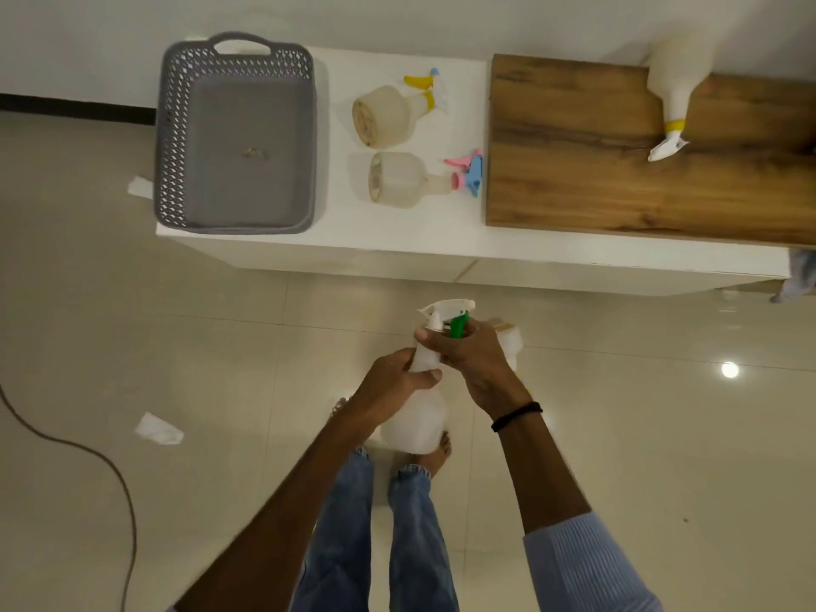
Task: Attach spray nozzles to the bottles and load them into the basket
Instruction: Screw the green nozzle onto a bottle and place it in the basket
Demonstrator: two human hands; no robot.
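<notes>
I hold a translucent white bottle [417,417] upright in front of me, above the floor. My left hand [395,382] grips its shoulder. My right hand [474,355] is closed around the white and green spray nozzle [450,318] at the bottle's neck. The grey perforated basket [176,139] stands empty on the left end of the white counter [344,240]. Beside it lie two bottles on their sides: one with a yellow nozzle [388,114], one with a pink and blue nozzle [406,181]. A third bottle with a yellow collar [673,81] lies on the wooden board [618,178].
Another white bottle [512,342] shows partly behind my right hand. Crumpled paper [159,430] lies on the tiled floor, with more paper [140,186] by the basket's left side. A brown cable [88,452] curves across the floor at left. My feet are below the held bottle.
</notes>
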